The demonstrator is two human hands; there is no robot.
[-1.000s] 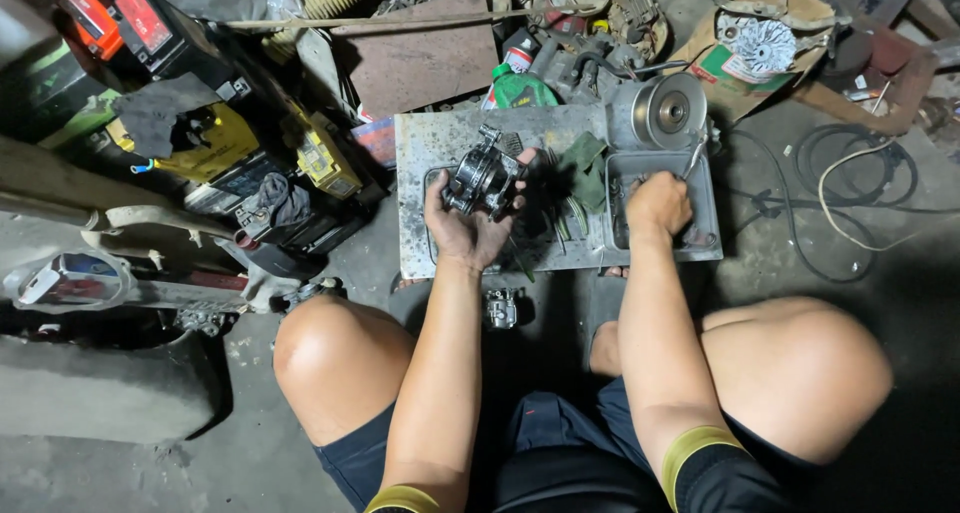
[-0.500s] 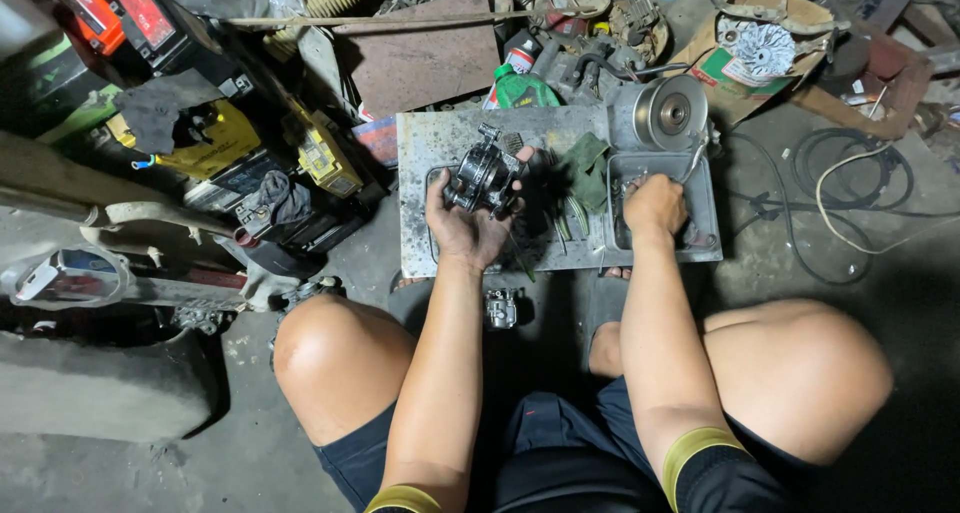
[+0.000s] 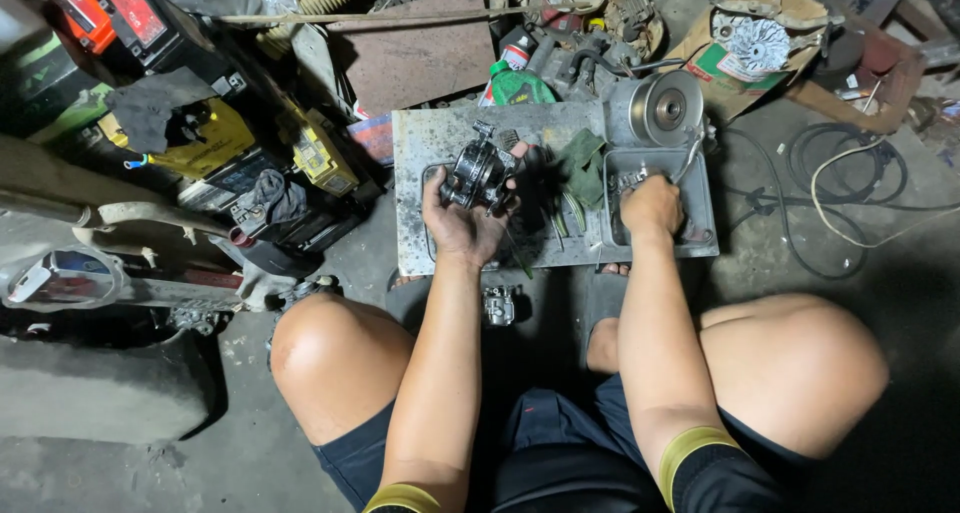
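Observation:
My left hand [image 3: 462, 221] grips a round dark metal motor part [image 3: 478, 173] and holds it just above a grey metal plate [image 3: 430, 138] on the floor. My right hand [image 3: 651, 206] reaches into a shallow metal tray [image 3: 700, 208] on the right of the plate, fingers curled over small parts; what it holds is hidden. A green rag [image 3: 583, 163] lies between the two hands. Behind the tray stands a silver pulley wheel [image 3: 667, 108].
I squat with both knees out, a small metal part [image 3: 498, 305] on the floor between my feet. Batteries and yellow boxes [image 3: 215, 138] are piled at left, a rusty plate [image 3: 420, 58] behind, cables [image 3: 850, 188] at right, a white fan rotor [image 3: 758, 43] on cardboard.
My hands have hardly shifted; the left hand still holds the motor part and the right stays in the tray. The view has moved slightly.

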